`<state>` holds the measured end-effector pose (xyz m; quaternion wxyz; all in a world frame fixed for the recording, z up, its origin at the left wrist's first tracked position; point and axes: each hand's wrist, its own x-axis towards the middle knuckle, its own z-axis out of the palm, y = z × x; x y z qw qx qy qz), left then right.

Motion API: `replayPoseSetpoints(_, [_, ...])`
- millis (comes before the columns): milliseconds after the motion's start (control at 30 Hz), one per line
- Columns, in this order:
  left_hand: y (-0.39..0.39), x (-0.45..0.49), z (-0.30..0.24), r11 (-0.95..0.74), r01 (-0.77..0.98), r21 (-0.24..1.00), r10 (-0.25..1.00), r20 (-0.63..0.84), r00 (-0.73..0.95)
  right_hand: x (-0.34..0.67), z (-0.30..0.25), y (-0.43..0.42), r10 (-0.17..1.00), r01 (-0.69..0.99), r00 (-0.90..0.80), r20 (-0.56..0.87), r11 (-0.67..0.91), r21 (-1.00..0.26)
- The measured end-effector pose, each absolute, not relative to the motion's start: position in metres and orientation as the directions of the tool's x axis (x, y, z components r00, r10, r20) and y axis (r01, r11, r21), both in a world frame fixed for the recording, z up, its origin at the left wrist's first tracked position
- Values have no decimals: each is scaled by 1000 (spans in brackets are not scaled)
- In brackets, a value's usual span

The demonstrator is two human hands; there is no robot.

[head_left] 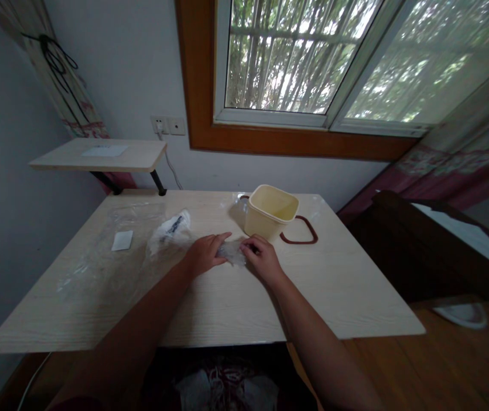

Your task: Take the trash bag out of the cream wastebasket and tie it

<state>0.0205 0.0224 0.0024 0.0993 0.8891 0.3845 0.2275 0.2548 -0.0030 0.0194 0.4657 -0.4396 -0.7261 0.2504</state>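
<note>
A crumpled piece of clear plastic lies on the pale wood-grain table, pinched between my left hand and my right hand. Fingers of both hands press on it from either side. To the left of my left hand sits a clear bag holding a dark item. Farther left, a white card lies on a clear plastic sheet. Behind my right hand stand a cream plastic bin and a dark red rubber loop.
A small wall-mounted shelf with a white paper on it juts out above the table's far left corner. A plug sits in a wall socket. A dark wooden bed frame stands right of the table, above a wooden floor.
</note>
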Motion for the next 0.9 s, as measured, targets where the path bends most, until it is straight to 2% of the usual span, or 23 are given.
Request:
replayPoseSetpoints(167, [21,19,4,-679,628,380,734,313,603,256,15,-1,874,451,-81,480,461,-764])
replayPoseSetpoints(267, [21,19,5,-673,627,392,738,294,608,256,12,-1,842,441,-74,535,509,-739])
replayPoseSetpoints(367, [21,19,4,-680,616,397,729,281,624,256,14,-4,769,433,-174,615,621,-654])
replayPoseSetpoints(500, [23,19,4,-694,608,385,715,269,646,256,19,-9,710,441,-300,637,696,-567])
replayPoseSetpoints(667, [22,20,9,-720,582,379,685,253,683,255,24,-10,751,376,-184,635,650,-660])
replayPoseSetpoints(900, [20,19,11,-693,568,444,702,234,672,253,24,-6,821,354,-56,568,549,-757])
